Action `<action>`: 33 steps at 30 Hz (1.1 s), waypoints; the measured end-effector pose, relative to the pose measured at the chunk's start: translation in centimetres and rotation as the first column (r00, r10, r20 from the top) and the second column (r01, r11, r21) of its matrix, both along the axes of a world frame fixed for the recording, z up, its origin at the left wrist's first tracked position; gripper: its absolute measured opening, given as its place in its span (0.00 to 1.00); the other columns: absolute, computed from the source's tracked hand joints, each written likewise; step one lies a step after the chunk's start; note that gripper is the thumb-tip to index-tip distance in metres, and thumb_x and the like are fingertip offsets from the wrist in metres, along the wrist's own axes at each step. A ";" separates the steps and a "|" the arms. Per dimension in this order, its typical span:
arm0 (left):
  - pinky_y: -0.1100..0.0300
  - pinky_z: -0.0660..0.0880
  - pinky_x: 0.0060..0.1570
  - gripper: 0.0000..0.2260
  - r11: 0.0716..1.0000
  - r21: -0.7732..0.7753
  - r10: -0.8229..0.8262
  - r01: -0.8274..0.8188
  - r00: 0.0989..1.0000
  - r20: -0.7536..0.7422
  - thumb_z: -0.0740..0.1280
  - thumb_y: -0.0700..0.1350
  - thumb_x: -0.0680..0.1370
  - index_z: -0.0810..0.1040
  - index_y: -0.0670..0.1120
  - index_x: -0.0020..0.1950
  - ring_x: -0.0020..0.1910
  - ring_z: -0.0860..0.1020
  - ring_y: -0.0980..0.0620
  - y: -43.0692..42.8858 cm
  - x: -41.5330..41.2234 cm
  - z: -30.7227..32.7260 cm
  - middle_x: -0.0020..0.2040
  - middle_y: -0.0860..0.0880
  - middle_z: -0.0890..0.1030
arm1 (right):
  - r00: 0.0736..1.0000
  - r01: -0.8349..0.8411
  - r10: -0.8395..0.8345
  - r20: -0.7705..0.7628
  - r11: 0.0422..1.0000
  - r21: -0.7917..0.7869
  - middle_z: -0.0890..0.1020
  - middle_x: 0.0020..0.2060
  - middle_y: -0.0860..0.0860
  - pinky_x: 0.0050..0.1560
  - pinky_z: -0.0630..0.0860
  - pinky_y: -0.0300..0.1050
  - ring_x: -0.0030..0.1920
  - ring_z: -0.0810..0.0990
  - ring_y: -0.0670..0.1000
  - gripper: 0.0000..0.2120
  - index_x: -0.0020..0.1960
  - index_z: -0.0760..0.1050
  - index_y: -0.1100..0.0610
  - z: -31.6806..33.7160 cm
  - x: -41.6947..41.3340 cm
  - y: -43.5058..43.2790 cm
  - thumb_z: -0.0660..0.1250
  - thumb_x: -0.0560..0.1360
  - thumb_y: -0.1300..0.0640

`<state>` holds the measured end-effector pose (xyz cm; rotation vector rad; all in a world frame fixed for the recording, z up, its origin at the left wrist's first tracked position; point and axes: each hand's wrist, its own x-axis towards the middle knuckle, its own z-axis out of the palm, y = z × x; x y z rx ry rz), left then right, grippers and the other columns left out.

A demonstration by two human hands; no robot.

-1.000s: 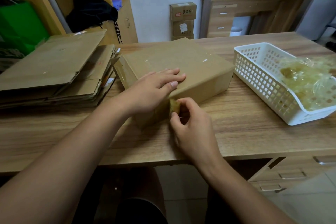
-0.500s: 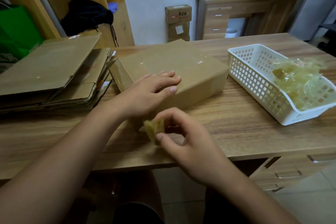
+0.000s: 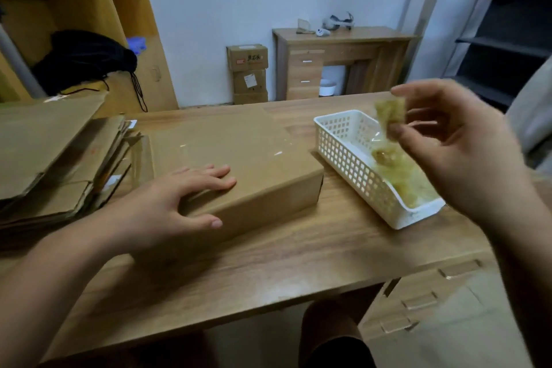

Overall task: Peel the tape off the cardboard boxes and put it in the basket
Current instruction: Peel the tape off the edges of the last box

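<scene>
A closed brown cardboard box [image 3: 239, 155] lies on the wooden table, with shiny clear tape still running across its top. My left hand [image 3: 167, 206] rests flat on the box's near corner, fingers spread. My right hand [image 3: 466, 152] is raised above the white plastic basket [image 3: 352, 158] and pinches a small crumpled yellowish piece of tape [image 3: 391, 112] between thumb and forefinger. The basket stands right of the box and holds a heap of peeled tape [image 3: 400, 176].
A stack of flattened cardboard [image 3: 53, 152] lies at the table's left. The table's front edge [image 3: 209, 317] runs close to my body, with drawers [image 3: 424, 302] below on the right. Behind stand shelves, small boxes on the floor and a wooden desk.
My right hand pulled the tape piece off the box's near side and carried it up and to the right, over the basket. My left hand stayed on the box.
</scene>
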<state>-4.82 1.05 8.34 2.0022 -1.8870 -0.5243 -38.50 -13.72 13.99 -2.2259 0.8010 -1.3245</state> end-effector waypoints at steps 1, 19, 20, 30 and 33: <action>0.47 0.52 0.79 0.33 1.000 -0.002 -0.007 0.007 1.000 0.002 0.67 0.69 0.65 0.61 0.81 0.68 0.78 0.52 0.65 0.1 0.1 0.0 0.72 0.80 0.56 | 0.998 0.062 -0.064 -0.029 0.996 -0.057 0.83 0.47 0.41 0.54 0.79 0.35 0.49 0.83 0.43 0.14 0.56 0.77 0.45 0.4 -0.7 -0.9 0.72 0.77 0.62; 0.68 0.47 0.74 0.30 0.991 -0.092 -0.096 0.097 0.995 0.017 0.70 0.61 0.70 0.64 0.80 0.68 0.73 0.54 0.76 0.1 0.5 -0.1 0.71 0.80 0.59 | 0.796 0.260 -0.255 -0.549 0.963 -0.071 0.84 0.60 0.47 0.61 0.77 0.55 0.63 0.80 0.54 0.15 0.62 0.83 0.50 -3.2 -2.2 -4.6 0.66 0.80 0.62; 0.68 0.46 0.73 0.31 0.991 -0.086 -0.104 0.105 0.994 0.020 0.70 0.61 0.70 0.62 0.80 0.68 0.74 0.54 0.76 0.2 0.5 0.0 0.71 0.80 0.59 | 0.791 0.260 -0.252 -0.557 0.963 -0.067 0.84 0.60 0.47 0.60 0.77 0.54 0.62 0.80 0.54 0.15 0.62 0.83 0.50 -3.4 -2.2 -4.5 0.66 0.80 0.62; 0.53 0.50 0.76 0.30 0.982 -0.043 -0.174 0.183 0.972 0.156 0.69 0.49 0.78 0.63 0.73 0.74 0.78 0.52 0.69 2.4 2.1 0.2 0.76 0.74 0.59 | 0.831 0.223 -0.225 -0.509 0.973 -0.067 0.79 0.63 0.47 0.63 0.65 0.42 0.66 0.71 0.50 0.16 0.68 0.79 0.50 -4.1 -2.7 -4.2 0.64 0.81 0.59; 0.52 0.53 0.75 0.35 0.979 -0.098 -0.156 0.179 0.967 0.201 0.71 0.38 0.77 0.66 0.71 0.73 0.78 0.54 0.68 3.1 2.7 -0.3 0.75 0.73 0.62 | 0.861 0.230 -0.235 -0.452 0.971 -0.065 0.78 0.64 0.51 0.67 0.62 0.43 0.67 0.70 0.54 0.18 0.69 0.78 0.53 -3.7 -2.5 -4.1 0.64 0.80 0.62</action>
